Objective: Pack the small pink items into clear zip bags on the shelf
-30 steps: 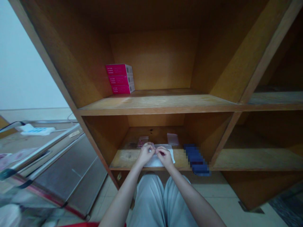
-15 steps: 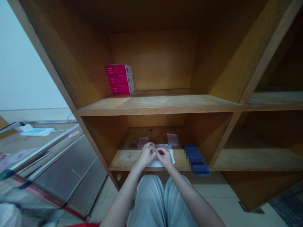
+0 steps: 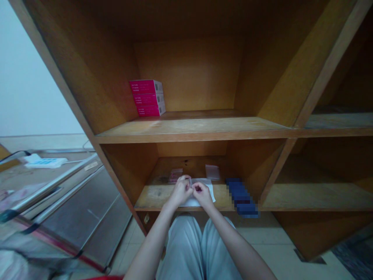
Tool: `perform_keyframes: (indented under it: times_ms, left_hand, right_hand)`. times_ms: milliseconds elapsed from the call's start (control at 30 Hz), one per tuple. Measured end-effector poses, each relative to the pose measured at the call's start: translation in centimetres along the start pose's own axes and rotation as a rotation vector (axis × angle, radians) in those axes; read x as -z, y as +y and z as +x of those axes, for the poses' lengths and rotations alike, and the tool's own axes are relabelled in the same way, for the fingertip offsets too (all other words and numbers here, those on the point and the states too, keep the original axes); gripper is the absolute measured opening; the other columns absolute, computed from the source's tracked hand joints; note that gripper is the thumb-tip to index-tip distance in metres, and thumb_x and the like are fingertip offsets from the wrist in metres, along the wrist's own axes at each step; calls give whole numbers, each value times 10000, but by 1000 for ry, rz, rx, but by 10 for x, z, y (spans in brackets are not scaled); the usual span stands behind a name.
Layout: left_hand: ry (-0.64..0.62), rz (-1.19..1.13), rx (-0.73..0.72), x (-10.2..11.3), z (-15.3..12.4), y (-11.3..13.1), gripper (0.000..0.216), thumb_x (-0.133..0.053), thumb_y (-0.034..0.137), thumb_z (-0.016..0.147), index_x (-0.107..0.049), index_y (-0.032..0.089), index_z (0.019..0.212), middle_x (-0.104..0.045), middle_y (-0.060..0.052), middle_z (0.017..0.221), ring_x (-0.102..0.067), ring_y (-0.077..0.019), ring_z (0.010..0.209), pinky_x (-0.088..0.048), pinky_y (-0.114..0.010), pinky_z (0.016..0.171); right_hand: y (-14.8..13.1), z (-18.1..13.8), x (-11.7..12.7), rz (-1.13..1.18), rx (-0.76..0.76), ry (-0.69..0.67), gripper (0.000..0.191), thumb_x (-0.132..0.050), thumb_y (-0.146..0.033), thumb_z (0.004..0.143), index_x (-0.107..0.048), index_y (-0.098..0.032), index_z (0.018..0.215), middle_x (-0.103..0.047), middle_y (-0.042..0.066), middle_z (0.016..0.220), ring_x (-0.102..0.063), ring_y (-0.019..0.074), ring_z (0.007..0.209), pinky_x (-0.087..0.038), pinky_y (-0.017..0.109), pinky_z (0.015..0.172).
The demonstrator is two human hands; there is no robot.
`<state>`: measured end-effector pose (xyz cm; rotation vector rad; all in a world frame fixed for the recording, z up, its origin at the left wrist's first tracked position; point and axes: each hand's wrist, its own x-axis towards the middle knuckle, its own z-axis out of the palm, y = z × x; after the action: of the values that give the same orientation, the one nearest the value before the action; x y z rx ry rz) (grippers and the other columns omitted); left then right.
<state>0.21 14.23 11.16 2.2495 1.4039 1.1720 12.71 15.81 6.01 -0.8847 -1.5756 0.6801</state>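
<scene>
Left fingers (image 3: 187, 189) and right fingers (image 3: 201, 184) closer together than before, curled, grip impossible to tell.

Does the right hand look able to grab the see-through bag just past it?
Probably yes: the see-through bag lies a little beyond the right hand, with seemingly only a flat white sheet between. That hand is pinching close beside the left hand, though, so it may need freeing first.

Three pink boxes (image 3: 145, 98), two small flat-lying bags (image 3: 212, 172), one white sheet (image 3: 191, 201)
</scene>
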Motion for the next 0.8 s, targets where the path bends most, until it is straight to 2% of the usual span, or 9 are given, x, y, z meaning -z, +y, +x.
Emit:
perform_keyframes:
  times_ms: [200,467,600,800]
  left_hand:
    - [-1,3,-36,-1,-1,11,158,-526,84,600,-431,175,512,-559,-65,908,-509,-198,888,-393,-316,771]
    - [-11,25,-58,4,-2,20,75,-498,104,648,-532,168,627,-559,-62,879,-502,-196,876,-380,-310,772]
    - [-23,82,-48,8,-3,24,80,-484,136,676,-546,167,636,-574,-50,845,-510,-185,842,-372,-314,767]
    - [37,203,26,10,-6,28,131,-467,165,690,-511,169,567,-599,-11,846,-518,-168,856,-278,-396,898]
  right_hand:
    - [3,0,1,26,-47,51,58,-477,-178,676,-521,-184,639,-529,-12,601,-492,132,562,-398,231,536]
    - [-1,0,2,93,-9,3,95,-492,-241,730,-504,-189,652,-529,-9,615,-506,131,582,-405,233,553]
    - [0,2,-2,170,-30,48,86,-522,-264,733,-488,-190,706,-523,-5,670,-514,126,608,-421,235,574]
    - [4,3,-5,303,-4,111,119,-531,-227,730,-416,-207,709,-527,11,758,-517,125,681,-435,241,625]
